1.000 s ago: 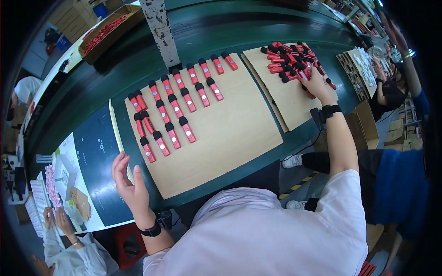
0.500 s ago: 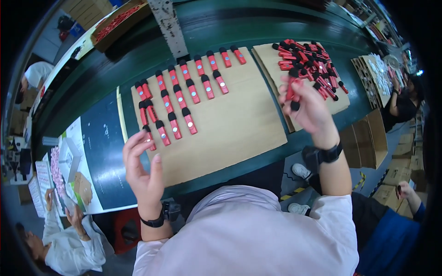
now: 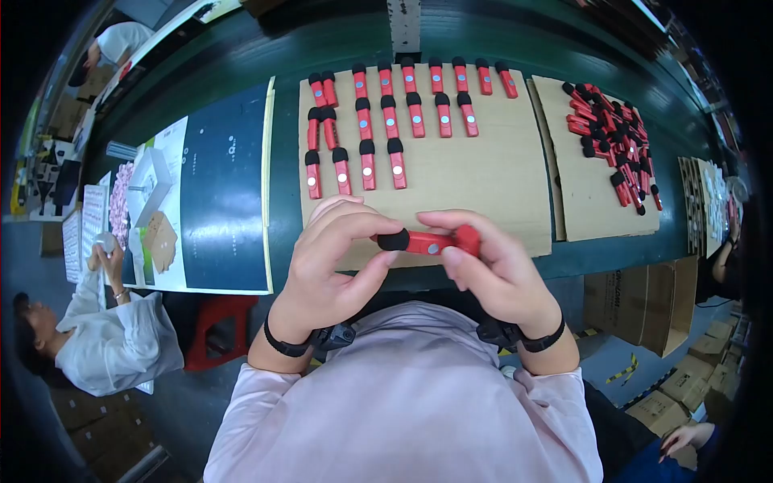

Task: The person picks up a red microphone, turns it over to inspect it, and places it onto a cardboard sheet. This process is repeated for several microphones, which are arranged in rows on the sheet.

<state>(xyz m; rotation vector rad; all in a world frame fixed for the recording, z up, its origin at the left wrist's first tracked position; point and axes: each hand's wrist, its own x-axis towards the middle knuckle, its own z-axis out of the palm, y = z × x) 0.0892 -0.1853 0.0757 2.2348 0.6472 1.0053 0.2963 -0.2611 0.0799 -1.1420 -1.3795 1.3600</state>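
Between my two hands lies a small red microphone (image 3: pixel 423 242) with a black foam head, held sideways above the near part of a cardboard sheet (image 3: pixel 475 173). The fingers and thumb of my left hand (image 3: pixel 326 253) pinch its black head. My right hand (image 3: pixel 499 270) grips the red body at the other end. Another red piece (image 3: pixel 467 237) shows in the right fingers; whether it belongs to the same microphone I cannot tell. Beyond my hands, several like microphones (image 3: pixel 368 167) lie in rows on the sheet, black heads pointing away, most with a round pale sticker.
A loose pile of such microphones (image 3: pixel 616 141) covers part of a second cardboard sheet (image 3: pixel 592 221) at right. A dark board (image 3: pixel 225 185) lies on the left. An open carton (image 3: pixel 636 302) stands below the right side. A person in white (image 3: pixel 113 338) sits at far left.
My right hand has come from beside the pile to in front of me with the red microphone. My left hand has left the rows and now grips the black head. The view has shifted.
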